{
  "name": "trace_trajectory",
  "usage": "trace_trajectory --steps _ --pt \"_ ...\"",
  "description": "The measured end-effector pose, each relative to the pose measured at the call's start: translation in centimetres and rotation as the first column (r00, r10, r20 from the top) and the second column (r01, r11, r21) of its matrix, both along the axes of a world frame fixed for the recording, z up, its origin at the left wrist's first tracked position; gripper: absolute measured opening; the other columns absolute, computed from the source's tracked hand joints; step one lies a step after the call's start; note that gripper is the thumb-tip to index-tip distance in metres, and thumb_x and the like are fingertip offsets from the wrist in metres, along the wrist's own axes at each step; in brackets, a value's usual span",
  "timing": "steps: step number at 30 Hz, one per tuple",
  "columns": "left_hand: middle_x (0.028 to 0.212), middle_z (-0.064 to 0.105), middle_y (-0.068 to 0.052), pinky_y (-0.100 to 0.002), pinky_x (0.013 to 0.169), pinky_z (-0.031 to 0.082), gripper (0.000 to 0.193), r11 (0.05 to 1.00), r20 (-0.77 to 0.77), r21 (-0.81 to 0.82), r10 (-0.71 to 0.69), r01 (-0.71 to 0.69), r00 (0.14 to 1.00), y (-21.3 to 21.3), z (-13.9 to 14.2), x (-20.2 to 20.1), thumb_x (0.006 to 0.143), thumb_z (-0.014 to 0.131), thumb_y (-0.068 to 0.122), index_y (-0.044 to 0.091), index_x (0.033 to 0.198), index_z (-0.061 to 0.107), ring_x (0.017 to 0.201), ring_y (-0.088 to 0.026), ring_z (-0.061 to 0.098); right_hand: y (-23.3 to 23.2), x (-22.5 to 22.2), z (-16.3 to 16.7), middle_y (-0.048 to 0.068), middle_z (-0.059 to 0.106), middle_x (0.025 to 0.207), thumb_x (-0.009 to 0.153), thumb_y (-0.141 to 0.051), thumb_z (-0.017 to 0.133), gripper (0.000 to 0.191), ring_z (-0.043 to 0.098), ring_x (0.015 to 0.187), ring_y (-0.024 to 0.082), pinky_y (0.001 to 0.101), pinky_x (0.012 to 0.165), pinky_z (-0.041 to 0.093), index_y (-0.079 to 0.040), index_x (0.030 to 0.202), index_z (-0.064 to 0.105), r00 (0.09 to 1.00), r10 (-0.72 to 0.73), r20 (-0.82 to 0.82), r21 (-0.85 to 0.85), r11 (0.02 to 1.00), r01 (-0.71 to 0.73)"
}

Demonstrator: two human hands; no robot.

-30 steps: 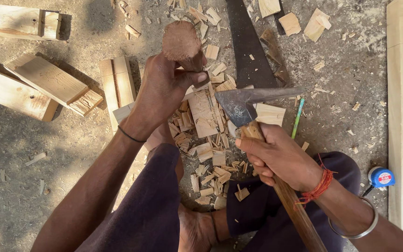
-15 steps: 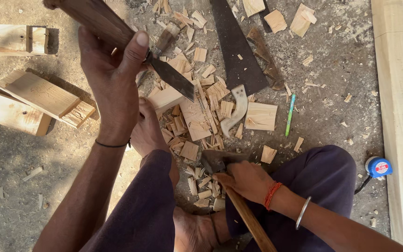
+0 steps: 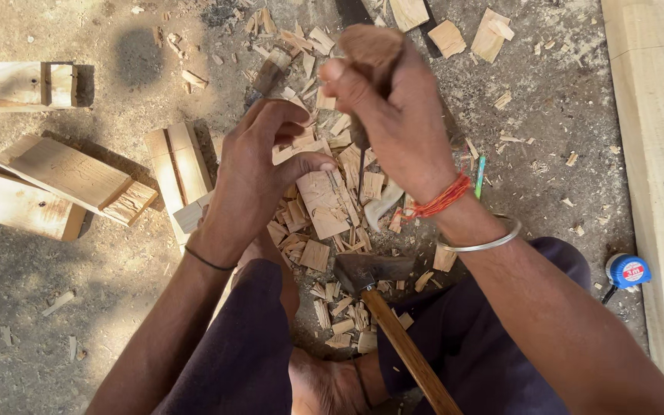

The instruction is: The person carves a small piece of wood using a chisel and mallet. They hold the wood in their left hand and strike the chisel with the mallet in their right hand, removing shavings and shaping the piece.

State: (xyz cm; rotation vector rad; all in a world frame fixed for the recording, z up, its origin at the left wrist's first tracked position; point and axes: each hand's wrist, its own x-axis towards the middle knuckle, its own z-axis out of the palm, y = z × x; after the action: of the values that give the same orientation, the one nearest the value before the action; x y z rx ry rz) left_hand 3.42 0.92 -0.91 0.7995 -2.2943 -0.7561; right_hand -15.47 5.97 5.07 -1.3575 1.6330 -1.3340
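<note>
Right hand (image 3: pixel 401 123) fist-gripping wood piece (image 3: pixel 370 48); left hand (image 3: pixel 259 165) fingers curled, pinching chip (image 3: pixel 324 201)? can't tell. Keep grip firm, clear of hatchet (image 3: pixel 366 270).

An outdoor woodworking spot: wood chips (image 3: pixel 324 200), cut blocks (image 3: pixel 63 173) and a hatchet (image 3: pixel 370 273) on dirt ground (image 3: pixel 117 307).

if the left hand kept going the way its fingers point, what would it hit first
Most likely the dark wooden piece gripped in the right hand: the left hand curls its fingers up and rightward toward it. Depth is unclear; the hand may sit lower, over the wood chips.
</note>
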Motion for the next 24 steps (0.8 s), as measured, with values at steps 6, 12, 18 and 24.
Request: trace_trajectory --steps 6,12,18,24 --pt "0.1 0.078 -0.014 -0.039 0.084 0.061 0.051 0.919 0.799 0.288 -0.076 -0.268 0.596 -2.6 -5.2 2.2 0.095 0.071 0.035 0.009 0.138 0.06 0.092 -0.03 0.077 1.3 -2.9 -2.6 0.009 0.076 0.108 0.114 -0.036 0.061 0.035 0.074 0.103 0.016 0.0309 0.088 0.064 -0.005 0.129 0.057 0.99 0.139 -0.018 -0.194 0.971 -0.14" --pt "0.107 0.068 -0.015 -0.047 0.081 0.052 0.054 0.993 0.646 0.107 -0.04 -0.039 0.763 -5.1 -8.0 2.7 0.072 0.087 0.031 0.009 0.119 0.071 0.099 -0.034 0.067 1.3 -1.3 -3.1 0.005 0.076 0.11 0.111 -0.033 0.063 0.032 0.073 0.108 0.016 0.0343 0.096 0.064 -0.01 0.132 0.056 0.959 0.281 0.029 -0.216 0.939 -0.269" --pt "0.101 0.071 -0.01 -0.042 0.091 0.056 0.044 0.988 0.733 0.119 -0.024 -0.094 0.68 -4.7 -10.1 2.4 0.081 0.081 0.034 0.009 0.116 0.071 0.095 -0.026 0.07 1.6 -0.8 -3.1 0.003 0.073 0.117 0.113 -0.034 0.065 0.034 0.071 0.116 0.014 0.0357 0.107 0.064 -0.015 0.14 0.055 0.938 0.343 0.06 -0.232 0.918 -0.321" --pt "0.117 0.07 -0.014 -0.044 0.097 0.054 0.067 0.98 0.617 0.165 -0.018 -0.108 0.787 -3.8 -7.3 2.1 0.069 0.085 0.026 0.012 0.132 0.066 0.11 -0.029 0.067 0.9 -1.1 -3.0 0.002 0.074 0.12 0.113 -0.036 0.065 0.038 0.072 0.113 0.014 0.0305 0.097 0.065 -0.016 0.142 0.054 0.911 0.407 0.063 -0.213 0.898 -0.386"
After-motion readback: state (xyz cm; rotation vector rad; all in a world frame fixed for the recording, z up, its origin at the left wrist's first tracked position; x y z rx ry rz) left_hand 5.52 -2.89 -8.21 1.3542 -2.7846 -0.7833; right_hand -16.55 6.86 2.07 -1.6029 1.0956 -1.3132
